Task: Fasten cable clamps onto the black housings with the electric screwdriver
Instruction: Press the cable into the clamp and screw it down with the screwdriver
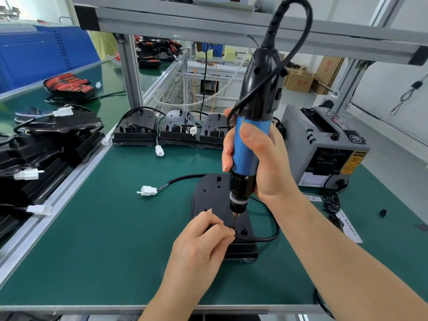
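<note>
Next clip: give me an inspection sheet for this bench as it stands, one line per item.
Surface: green mat on an aluminium-framed bench.
Job's things: black housing lies flat on the mat; electric screwdriver held near upright, bit down on it; three more housings in a back row; a stack at left.
Clutter: grey tape dispenser, paper slips, small black part at right.
Hands: right hand grips the screwdriver; left hand pinches a small part at the bit tip, presumably the cable clamp.
Cables: housing cable loops right; white connector lies on the mat; screwdriver cord arcs overhead.
Surroundings: cardboard boxes, blue container.
</note>
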